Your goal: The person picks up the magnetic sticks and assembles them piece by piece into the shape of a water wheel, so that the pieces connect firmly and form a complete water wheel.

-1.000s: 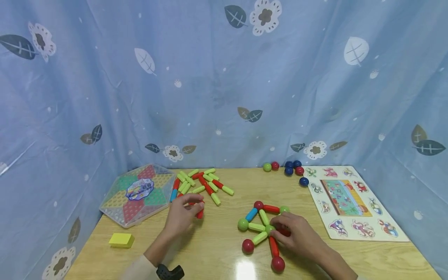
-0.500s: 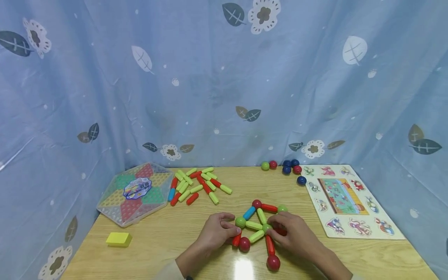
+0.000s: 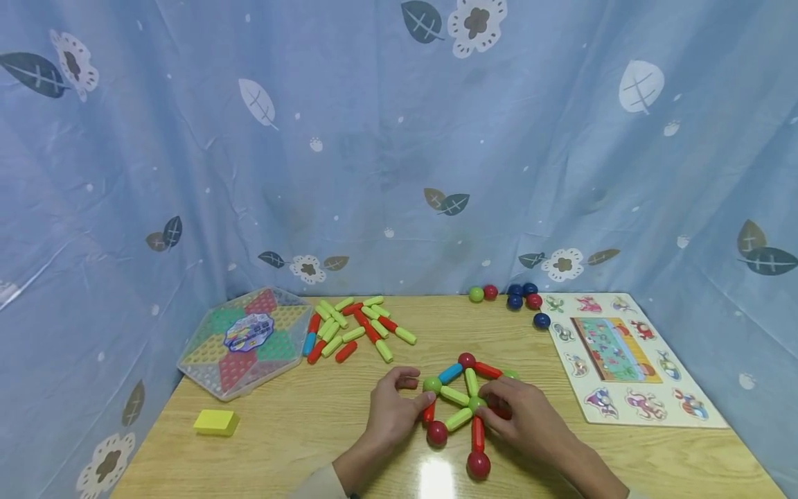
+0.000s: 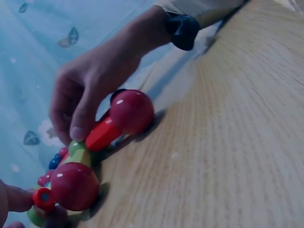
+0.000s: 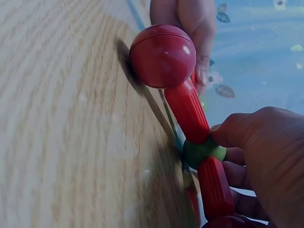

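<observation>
The rod-and-ball figure [image 3: 461, 398] lies flat on the surface, near the front edge and about midway between the left and right edges. The short red rod [image 3: 429, 413] sits on the figure's left flank, between the green ball [image 3: 432, 384] above and the red ball [image 3: 436, 433] below, its long axis running nearly front to back with a slight lean. The left hand [image 3: 391, 409] lies directly to that rod's left and is the nearer of the two; its grip is narrow, thumb and fingers curled in and pinching the rod where it meets the green ball. In the left wrist view the rod's round end [image 4: 43, 198] shows between fingertips. The right hand [image 3: 526, 416] rests on the figure's right side, its curled fingers closed on the central green hub [image 3: 476, 404], from which another red rod [image 3: 477, 435] runs toward the front edge to a second red ball [image 3: 478, 464].
</observation>
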`<state>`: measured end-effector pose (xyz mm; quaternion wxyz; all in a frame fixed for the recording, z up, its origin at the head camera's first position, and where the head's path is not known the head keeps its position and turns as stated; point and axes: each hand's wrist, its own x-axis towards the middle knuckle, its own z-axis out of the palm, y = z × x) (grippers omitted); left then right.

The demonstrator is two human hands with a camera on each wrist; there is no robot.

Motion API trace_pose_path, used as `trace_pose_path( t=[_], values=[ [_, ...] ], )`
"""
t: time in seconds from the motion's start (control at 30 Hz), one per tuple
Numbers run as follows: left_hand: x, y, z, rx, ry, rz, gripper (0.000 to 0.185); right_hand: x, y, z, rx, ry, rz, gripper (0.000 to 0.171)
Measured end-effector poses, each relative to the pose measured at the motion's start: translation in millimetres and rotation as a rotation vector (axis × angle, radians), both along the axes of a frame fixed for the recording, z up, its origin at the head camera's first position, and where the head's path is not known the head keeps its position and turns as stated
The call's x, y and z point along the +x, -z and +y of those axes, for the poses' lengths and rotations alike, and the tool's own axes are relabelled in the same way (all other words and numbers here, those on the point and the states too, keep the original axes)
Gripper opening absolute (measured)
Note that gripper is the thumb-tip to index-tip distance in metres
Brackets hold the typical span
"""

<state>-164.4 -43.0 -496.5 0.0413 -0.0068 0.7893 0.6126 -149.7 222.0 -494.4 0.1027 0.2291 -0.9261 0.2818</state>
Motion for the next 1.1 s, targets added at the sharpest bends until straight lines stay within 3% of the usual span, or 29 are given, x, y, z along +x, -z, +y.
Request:
trace_pose_path(
  t=[0.23,0.57,0.77,0.87,0.97,1.1],
  values=[
    [-2.2,-1.0,7.8,-0.073,0.051,0.053,0.055,1.8,-2.4,-1.6,0.013,0.034,-0.006,0.015],
    [-1.6,-6.8,15.9,-0.367,0.084,0.219,0.075,3.4,-3.3,-3.6,0.032,0.06,-0.004,0.017],
    [4.8,-11.6,3.7,-0.451,0.087,0.188,0.068,4.1,-3.8,-7.4,0.034,0.063,-0.006,0.016],
    [14.5,-15.9,-7.1,-0.401,0.153,0.131,0.058,5.2,-4.0,-9.8,0.041,0.089,-0.001,0.018],
    [23.7,-18.7,-15.3,-0.341,0.28,0.086,0.05,5.8,-4.0,-11.8,0.054,0.139,0.023,0.02],
    [27.9,-16.5,-20.3,-0.328,0.403,0.12,0.037,5.0,-2.8,-12.4,0.078,0.171,0.082,0.019]
  ],
)
